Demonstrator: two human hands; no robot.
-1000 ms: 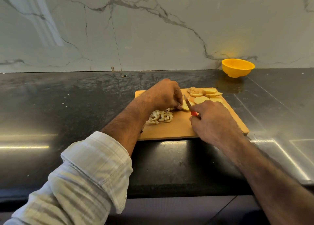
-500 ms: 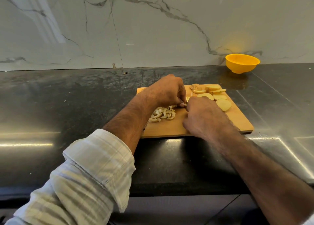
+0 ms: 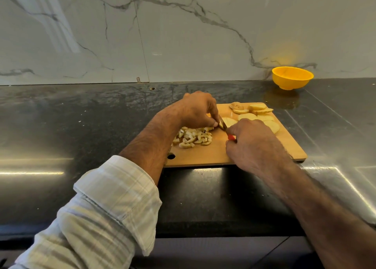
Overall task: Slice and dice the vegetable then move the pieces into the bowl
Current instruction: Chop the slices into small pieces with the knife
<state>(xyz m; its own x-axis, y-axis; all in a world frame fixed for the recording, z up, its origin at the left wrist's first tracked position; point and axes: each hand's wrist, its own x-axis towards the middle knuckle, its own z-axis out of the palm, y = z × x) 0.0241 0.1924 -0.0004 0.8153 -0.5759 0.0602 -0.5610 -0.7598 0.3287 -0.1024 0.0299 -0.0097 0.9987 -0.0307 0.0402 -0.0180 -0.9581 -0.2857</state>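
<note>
A small diced pile point(image 3: 193, 136) lies cut — right hand point(image 3: 250, 144) grips the knife point(image 3: 223, 124), left hand point(image 3: 196, 111) pins a slice point(image 3: 228, 121) — several slices point(image 3: 262, 117) wait, bowl point(image 3: 292, 78) seemingly unfilled.

A home kitchen: a dark polished stone countertop point(image 3: 81, 126) meets a white veined marble backsplash point(image 3: 183, 34) at twelve o'clock, with a wooden cutting board point(image 3: 264, 150) and yellow bowl point(image 3: 292, 78) at one o'clock.

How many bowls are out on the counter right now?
1. A single yellow bowl stands at the back right of the dark counter, against the marble wall, beyond the far right corner of the cutting board. No other shows.
</note>
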